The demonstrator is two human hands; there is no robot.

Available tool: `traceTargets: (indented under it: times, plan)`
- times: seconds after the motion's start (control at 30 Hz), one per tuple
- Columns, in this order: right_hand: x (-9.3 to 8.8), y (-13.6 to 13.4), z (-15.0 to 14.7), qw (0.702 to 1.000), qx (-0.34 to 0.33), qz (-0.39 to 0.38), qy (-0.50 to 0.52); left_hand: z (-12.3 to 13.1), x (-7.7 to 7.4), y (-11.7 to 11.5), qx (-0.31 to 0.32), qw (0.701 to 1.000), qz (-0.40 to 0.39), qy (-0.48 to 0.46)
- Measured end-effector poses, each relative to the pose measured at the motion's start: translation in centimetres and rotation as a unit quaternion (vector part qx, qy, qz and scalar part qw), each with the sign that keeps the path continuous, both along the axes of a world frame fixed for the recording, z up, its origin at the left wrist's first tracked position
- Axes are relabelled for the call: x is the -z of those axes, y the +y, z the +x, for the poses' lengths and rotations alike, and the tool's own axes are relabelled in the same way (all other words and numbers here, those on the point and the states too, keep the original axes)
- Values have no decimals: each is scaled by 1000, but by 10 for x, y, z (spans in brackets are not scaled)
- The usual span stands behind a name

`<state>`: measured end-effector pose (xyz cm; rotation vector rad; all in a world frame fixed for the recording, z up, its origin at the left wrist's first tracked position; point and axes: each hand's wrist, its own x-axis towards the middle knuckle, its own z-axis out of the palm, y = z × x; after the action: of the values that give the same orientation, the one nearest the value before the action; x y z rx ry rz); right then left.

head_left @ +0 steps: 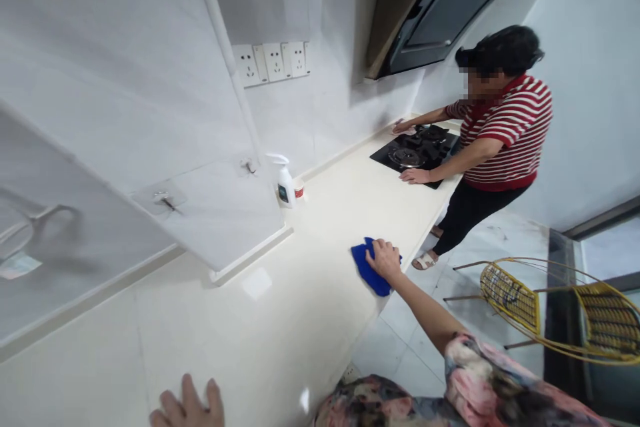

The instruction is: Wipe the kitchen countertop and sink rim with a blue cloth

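My right hand [385, 259] presses on a blue cloth [369, 272] near the front edge of the pale countertop [210, 327]. Its fingers curl over the cloth, which spreads out to the left of the hand. At the bottom left, my left hand [190, 408] rests at the counter with its fingers spread and nothing in them; the picture's lower edge cuts off the wrist. Farther along, against the wall corner, stand a white spray bottle [285, 185] and a small red and white tub [299, 188].
A person [505, 120] in a striped shirt leans over a black gas hob [413, 153], both hands at its edges. Above hangs a dark range hood [445, 7]. A yellow woven chair [510, 297] stands on the tiled floor at right. A wall section juts onto the counter at left.
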<state>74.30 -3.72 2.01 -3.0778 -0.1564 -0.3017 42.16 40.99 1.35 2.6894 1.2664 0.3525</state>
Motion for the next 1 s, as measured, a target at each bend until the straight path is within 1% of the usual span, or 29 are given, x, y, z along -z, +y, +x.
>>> traceTargets:
  times: [0.03, 0.1, 0.13, 0.2, 0.3, 0.4, 0.5, 0.57, 0.6, 0.67, 0.7, 0.77, 0.83, 0.9, 0.93, 0.97, 1.0]
  plan:
    - [-1, 2, 7, 999, 34, -8, 2, -1, -1, -2, 0, 1000, -3, 2]
    - [-2, 20, 18, 996, 92, -13, -2, -2, -3, -6, 1, 1000, -7, 5]
    - [-2, 34, 23, 994, 106, -12, -4, -2, -4, -7, 2, 1000, -9, 9]
    - [-2, 72, 32, 995, 96, -4, 3, -2, -6, -9, 2, 1000, -10, 19]
    - [-4, 146, 35, 999, 12, 23, 24, -3, -8, -11, 0, 999, -12, 29]
    - [-6, 223, 18, 993, -94, 62, 26, -3, -10, -13, -4, 999, -21, 32]
    - [-9, 284, -23, 973, -207, 96, 43, -2, -12, -15, -6, 999, -31, 31]
    - [-12, 310, -61, 952, -281, 104, 67, -2, -13, -15, -9, 999, -30, 27]
    - [-13, 317, -80, 940, -314, 105, 78, -2, -14, -15, -9, 999, -28, 25]
    - [-15, 321, -119, 917, -373, 107, 94, -1, -15, -15, -11, 999, -30, 25]
    - [-15, 318, -136, 905, -399, 109, 98, -1, -16, -15, -13, 999, -34, 26]
    - [-15, 303, -164, 880, -451, 114, 101, -1, -18, -15, -15, 998, -45, 30]
    - [-13, 278, -182, 852, -500, 116, 103, -1, -19, -15, -17, 998, -54, 34]
    - [-9, 245, -188, 830, -534, 116, 110, -1, -19, -15, -17, 998, -59, 34]
    - [-7, 225, -187, 826, -540, 116, 115, 0, -19, -15, -16, 998, -59, 32]
    - [-4, 204, -183, 828, -535, 116, 120, 0, -18, -15, -14, 998, -58, 28]
    - [-1, 182, -177, 837, -520, 116, 124, 0, -17, -15, -11, 998, -56, 24]
